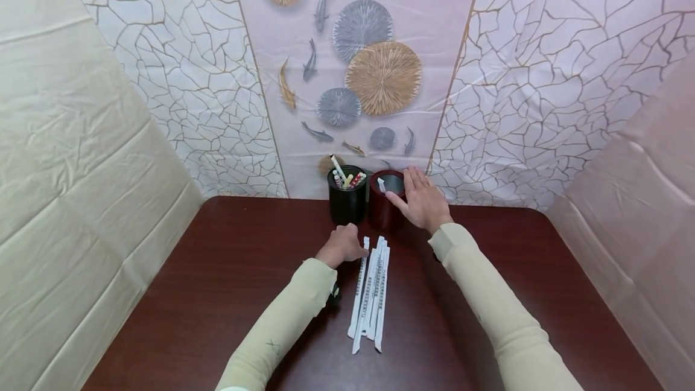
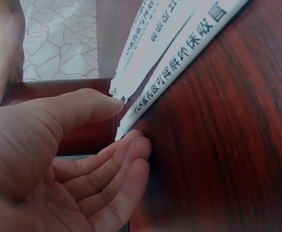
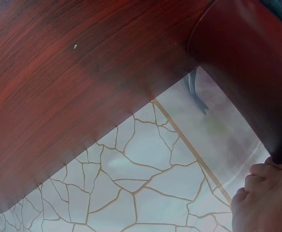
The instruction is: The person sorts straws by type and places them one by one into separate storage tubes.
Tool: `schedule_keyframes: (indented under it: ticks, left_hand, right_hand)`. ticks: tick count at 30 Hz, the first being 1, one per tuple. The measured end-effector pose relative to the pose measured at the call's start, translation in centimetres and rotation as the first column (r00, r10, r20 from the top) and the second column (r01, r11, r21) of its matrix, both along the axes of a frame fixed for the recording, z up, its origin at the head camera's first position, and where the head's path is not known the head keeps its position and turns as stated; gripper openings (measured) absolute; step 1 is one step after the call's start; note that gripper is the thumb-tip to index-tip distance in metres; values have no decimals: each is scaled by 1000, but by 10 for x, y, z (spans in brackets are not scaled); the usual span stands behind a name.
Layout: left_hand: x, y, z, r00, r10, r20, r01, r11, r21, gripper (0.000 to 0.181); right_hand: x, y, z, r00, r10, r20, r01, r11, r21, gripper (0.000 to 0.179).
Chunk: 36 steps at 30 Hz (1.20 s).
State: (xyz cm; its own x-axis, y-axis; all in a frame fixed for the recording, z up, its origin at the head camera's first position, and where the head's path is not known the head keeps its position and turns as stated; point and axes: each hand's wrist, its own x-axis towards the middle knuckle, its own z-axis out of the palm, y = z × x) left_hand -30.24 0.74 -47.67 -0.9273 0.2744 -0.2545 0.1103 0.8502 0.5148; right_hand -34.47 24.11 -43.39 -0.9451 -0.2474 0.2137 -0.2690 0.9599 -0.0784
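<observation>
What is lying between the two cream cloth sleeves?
In the head view, slender white printed paper packets lie between the sleeves, on the dark-red wood-grain table.

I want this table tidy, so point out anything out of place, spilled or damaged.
Nothing looks spilled or broken. Two small things: the white wrapped sticks lie loosely bunched with uneven ends rather than squared up, and the right wrist view shows a tiny white speck on the table, too small to identify.

On the dark reddish table point(image 1: 244, 270), a black cup point(image 1: 347, 207), a red cup point(image 1: 381, 215) and several slim white packets point(image 1: 366, 297).
</observation>
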Motion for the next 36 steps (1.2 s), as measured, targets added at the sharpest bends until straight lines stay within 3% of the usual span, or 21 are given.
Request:
schedule_keyframes:
  ticks: [5,19,36]
  left_hand:
    - [-2,1,-4,1000,16,12,-16,1000,4,33]
    - [-1,7,-3,999,16,35,-17,999,29,22]
    - [-1,9,-5,999,34,14,-34,999,3,29]
  right_hand:
    - [0,-2,0,1000,8,0,-8,1000,1,96]
    - [0,-2,2,1000,3,8,-3,1000,29,95]
    - [-1,-2,0,1000,-9,10,8,1000,24,94]
